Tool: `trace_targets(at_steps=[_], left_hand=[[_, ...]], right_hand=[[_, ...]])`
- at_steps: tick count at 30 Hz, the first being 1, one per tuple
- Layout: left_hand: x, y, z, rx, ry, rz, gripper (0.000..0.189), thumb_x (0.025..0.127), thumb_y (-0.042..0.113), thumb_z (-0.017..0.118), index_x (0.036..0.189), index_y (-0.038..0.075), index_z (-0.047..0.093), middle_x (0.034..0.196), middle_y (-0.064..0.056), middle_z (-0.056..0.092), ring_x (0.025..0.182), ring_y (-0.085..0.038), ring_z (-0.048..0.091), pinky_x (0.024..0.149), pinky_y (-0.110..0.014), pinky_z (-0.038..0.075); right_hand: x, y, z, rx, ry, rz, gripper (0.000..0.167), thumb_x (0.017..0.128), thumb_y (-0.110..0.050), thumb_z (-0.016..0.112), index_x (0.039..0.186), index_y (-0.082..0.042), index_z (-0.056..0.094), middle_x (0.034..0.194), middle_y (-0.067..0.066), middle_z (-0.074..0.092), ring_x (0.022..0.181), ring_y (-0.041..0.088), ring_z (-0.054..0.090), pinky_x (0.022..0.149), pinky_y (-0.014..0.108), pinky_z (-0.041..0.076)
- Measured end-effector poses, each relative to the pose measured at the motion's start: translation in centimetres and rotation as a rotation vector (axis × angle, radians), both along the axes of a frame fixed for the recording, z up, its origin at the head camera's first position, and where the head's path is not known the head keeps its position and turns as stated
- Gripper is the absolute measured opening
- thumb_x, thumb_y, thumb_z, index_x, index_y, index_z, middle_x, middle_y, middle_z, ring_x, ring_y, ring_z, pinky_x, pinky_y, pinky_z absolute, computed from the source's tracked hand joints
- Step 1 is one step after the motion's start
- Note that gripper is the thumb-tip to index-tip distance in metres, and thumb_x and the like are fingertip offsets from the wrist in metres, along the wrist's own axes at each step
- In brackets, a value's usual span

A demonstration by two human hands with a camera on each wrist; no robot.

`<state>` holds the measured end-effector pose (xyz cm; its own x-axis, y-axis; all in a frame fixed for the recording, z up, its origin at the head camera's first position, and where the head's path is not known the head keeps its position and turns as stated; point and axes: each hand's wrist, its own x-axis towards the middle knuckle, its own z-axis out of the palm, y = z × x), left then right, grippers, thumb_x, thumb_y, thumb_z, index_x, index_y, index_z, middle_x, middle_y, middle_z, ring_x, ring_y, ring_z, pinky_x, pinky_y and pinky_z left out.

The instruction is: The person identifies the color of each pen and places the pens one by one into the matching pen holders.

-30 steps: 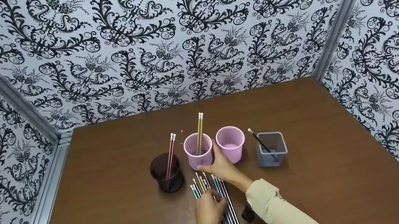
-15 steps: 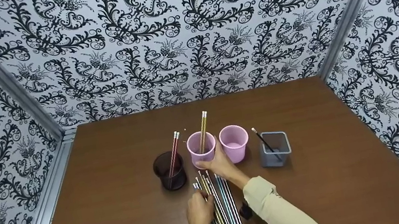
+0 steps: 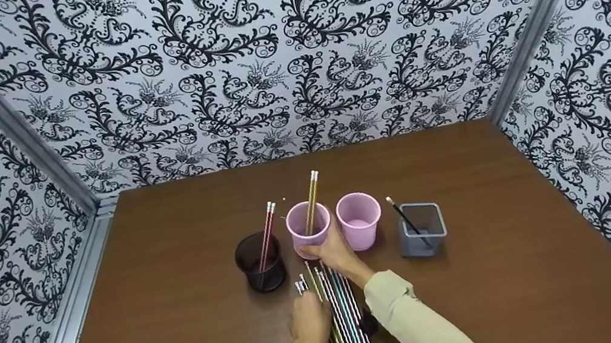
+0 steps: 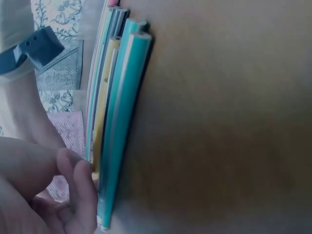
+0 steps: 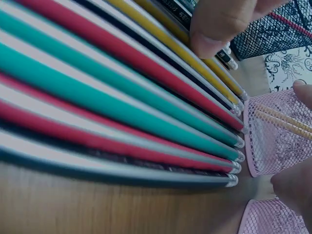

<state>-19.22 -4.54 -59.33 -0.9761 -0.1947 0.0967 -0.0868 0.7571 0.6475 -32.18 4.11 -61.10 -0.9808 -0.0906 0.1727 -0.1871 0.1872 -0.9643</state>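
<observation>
Several striped pencils (image 3: 346,318) lie side by side on the table, eraser ends toward the cups. My left hand (image 3: 310,323) is over their left side; in the left wrist view its fingertips (image 4: 84,187) are right at a yellow pencil (image 4: 103,97) and teal pencils (image 4: 124,97). Whether it pinches one I cannot tell. In the right wrist view, a left-hand digit (image 5: 212,34) overlaps the yellow and black pencils. My right hand (image 3: 335,252) grips a pink mesh pencil cup (image 3: 299,239), thumb in front and fingers along its right side. Two yellow pencils (image 3: 312,204) stand in that cup.
Left of it stands a black mesh cup (image 3: 250,269) with two red pencils (image 3: 267,230). An empty pink cup (image 3: 362,233) is close on the right, then a square grey mesh holder (image 3: 415,247) with one black pencil (image 3: 403,214). Patterned walls (image 3: 288,64) surround the table.
My left hand has moved slightly left over the pencils, and several of them have shifted and spread. My right hand stays at the pink cup.
</observation>
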Motion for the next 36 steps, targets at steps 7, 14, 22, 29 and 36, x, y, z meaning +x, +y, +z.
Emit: trace_targets(at_steps=[7,14,22,29,36], left_hand=[[-0.1,0.5,0.2,-0.133,-0.004,0.0,0.025,0.078,0.003,0.066,0.055,0.009,0.057,0.07,-0.018,0.071,0.063,-0.035,0.068,0.052,-0.047,0.052],[0.3,0.2,-0.3,-0.008,-0.039,-0.016,0.033,0.076,0.009,0.072,0.054,0.015,0.048,0.06,-0.008,0.061,0.053,-0.019,0.052,0.048,-0.038,0.043],[0.5,-1.2,0.9,0.17,-0.182,0.011,0.032,0.08,0.024,0.076,0.058,0.01,0.058,0.056,-0.003,0.056,0.051,-0.017,0.047,0.048,-0.033,0.04],[1.9,-2.7,1.9,0.436,-0.309,-0.064,0.026,0.085,0.014,0.066,0.065,-0.001,0.072,0.051,-0.006,0.065,0.036,-0.008,0.054,0.039,-0.031,0.053],[1.6,-3.1,3.6,0.316,-0.232,-0.101,0.026,0.078,0.013,0.067,0.055,0.013,0.056,0.05,0.005,0.053,0.044,-0.007,0.05,0.043,-0.025,0.047]], right_hand=[[0.1,-0.1,-0.1,0.057,-0.014,-0.024,0.094,0.069,-0.006,0.086,0.144,0.005,0.031,0.138,0.029,0.051,0.129,0.043,0.05,0.117,0.052,0.034],[0.0,0.3,-0.2,0.08,-0.043,0.011,0.093,0.066,-0.003,0.084,0.141,0.002,0.029,0.137,0.027,0.049,0.128,0.041,0.05,0.116,0.051,0.036],[-0.8,0.9,0.0,0.04,0.034,0.104,0.095,0.063,0.002,0.08,0.144,0.006,0.031,0.14,0.028,0.045,0.131,0.043,0.047,0.119,0.054,0.031],[-1.1,1.4,-0.4,0.022,0.015,0.148,0.092,0.065,0.003,0.08,0.144,0.008,0.034,0.136,0.032,0.051,0.129,0.045,0.049,0.118,0.057,0.032],[-1.1,1.7,-0.1,0.057,0.028,0.18,0.094,0.068,-0.001,0.082,0.147,0.008,0.031,0.139,0.032,0.05,0.132,0.046,0.048,0.119,0.056,0.031]])
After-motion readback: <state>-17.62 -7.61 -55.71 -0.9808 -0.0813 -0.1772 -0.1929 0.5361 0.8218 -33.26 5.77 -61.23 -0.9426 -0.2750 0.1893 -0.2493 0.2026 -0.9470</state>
